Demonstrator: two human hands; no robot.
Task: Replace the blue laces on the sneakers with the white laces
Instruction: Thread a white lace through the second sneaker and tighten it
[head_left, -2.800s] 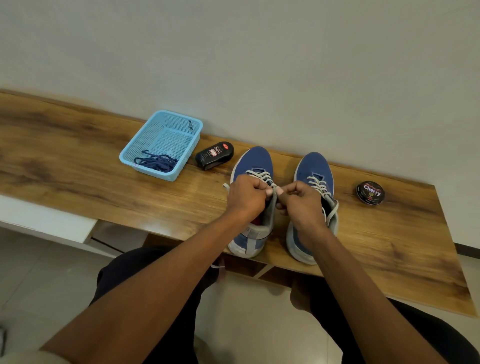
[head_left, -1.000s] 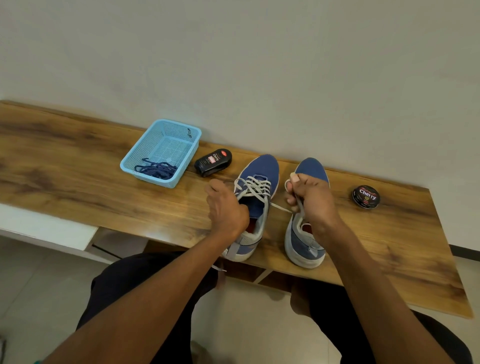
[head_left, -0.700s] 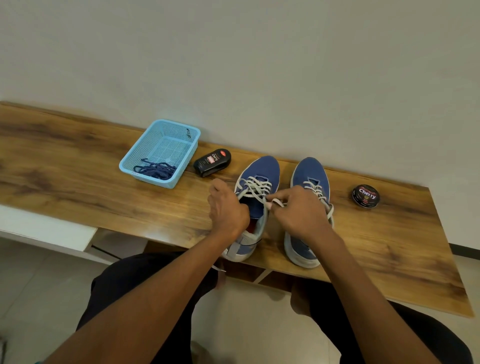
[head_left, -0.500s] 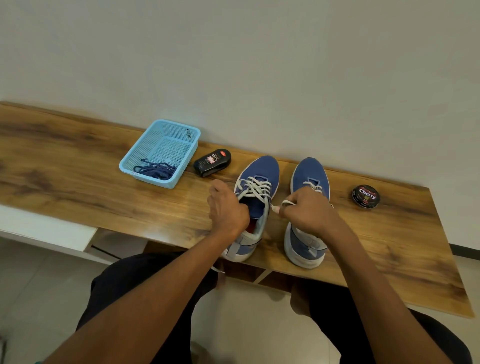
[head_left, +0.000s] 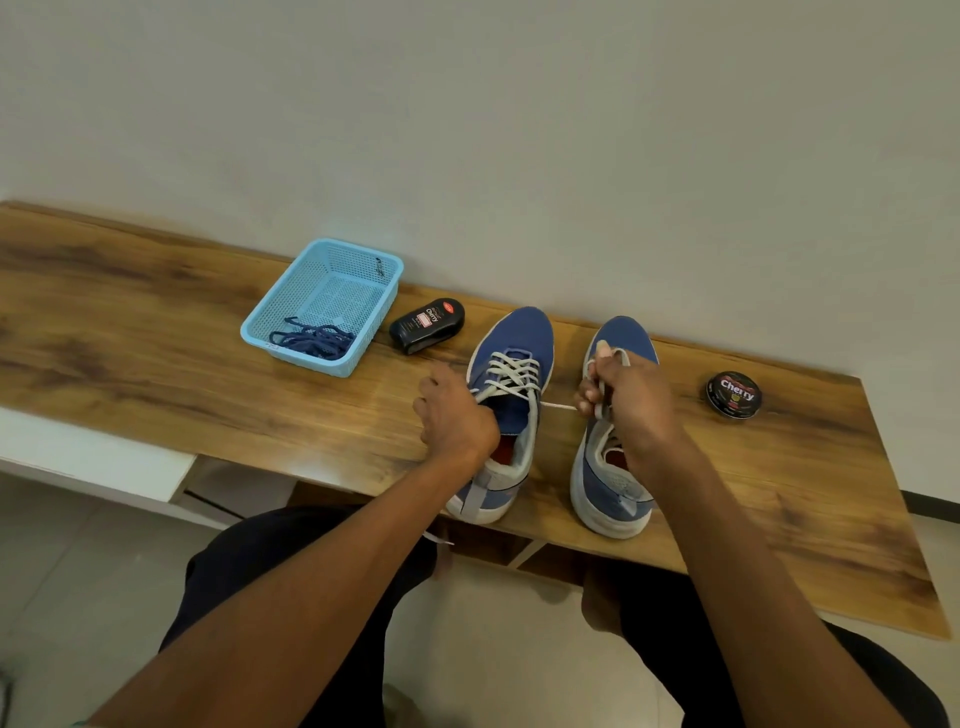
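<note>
Right hand (head_left: 631, 400) – fingers curled round a white lace (head_left: 558, 406), drawn taut from the left sneaker (head_left: 506, 410) at nine o'clock. Left hand (head_left: 457, 415) – curled at that sneaker's collar, seemingly pinching the other lace end; grip partly hidden. Right sneaker (head_left: 613, 467) beneath the right hand, already laced white. Blue laces (head_left: 314, 340) in basket (head_left: 324, 304), ten o'clock. Advice: pull both ends evenly, keeping crossings flat.

Left hand (head_left: 457, 415) curled gripping, right hand (head_left: 631, 397) raised, pinching
</note>
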